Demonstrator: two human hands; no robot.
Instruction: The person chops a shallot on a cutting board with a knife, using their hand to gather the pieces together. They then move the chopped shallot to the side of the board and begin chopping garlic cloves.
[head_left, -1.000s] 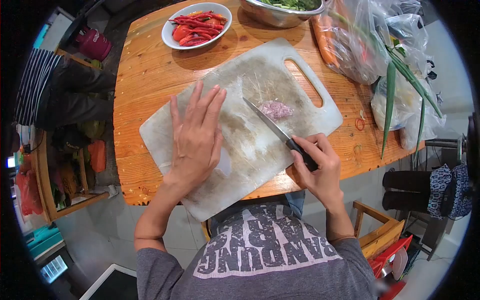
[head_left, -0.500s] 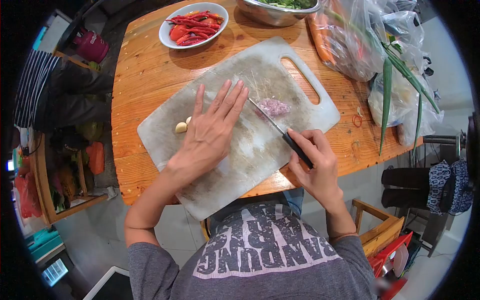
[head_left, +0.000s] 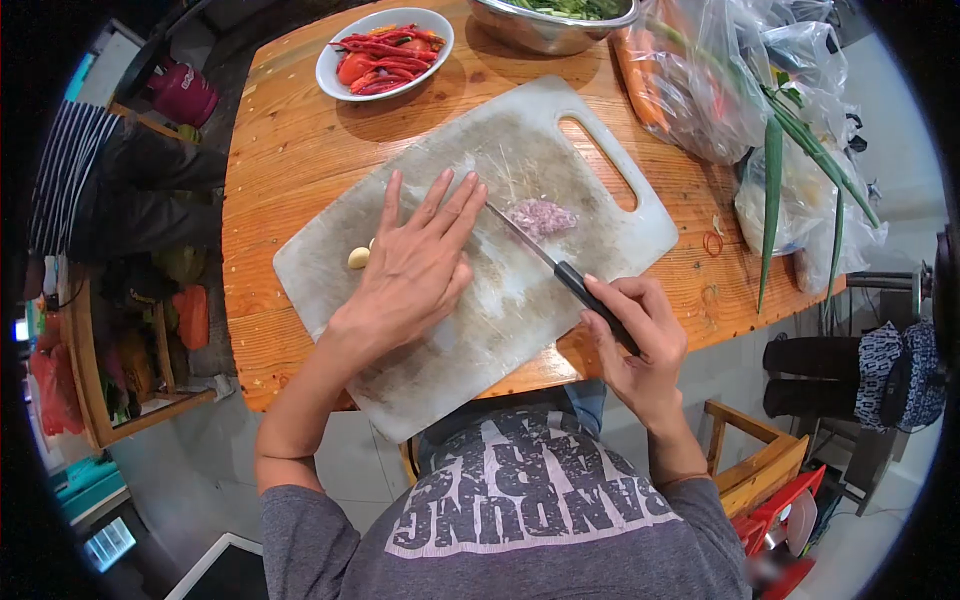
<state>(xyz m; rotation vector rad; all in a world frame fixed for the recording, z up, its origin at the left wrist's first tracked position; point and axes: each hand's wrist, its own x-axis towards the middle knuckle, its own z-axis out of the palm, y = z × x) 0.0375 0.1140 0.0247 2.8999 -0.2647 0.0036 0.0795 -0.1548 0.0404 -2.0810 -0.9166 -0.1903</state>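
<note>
My right hand (head_left: 643,335) is wrapped round the black handle of a knife (head_left: 573,280). The thin blade points up and left across the white cutting board (head_left: 420,400), its tip close to the fingertips of my left hand (head_left: 415,260). That hand is open, palm down over the board with fingers stretched out; whether anything lies under it is hidden. Peeled garlic cloves (head_left: 359,258) sit just left of it, one partly covered. On the right of the blade lies a small pile of finely chopped pinkish onion or shallot (head_left: 541,217).
Beyond the board are a white bowl of red chilies and tomatoes (head_left: 385,60) and a metal bowl with greens (head_left: 556,30). Plastic bags with carrots (head_left: 690,90) and green stalks (head_left: 772,210) occupy the table's right side. A person in dark trousers (head_left: 160,165) stands at left.
My left hand has shifted slightly down and left. The knife tip has moved a little left, while my right hand has gone slightly right and down.
</note>
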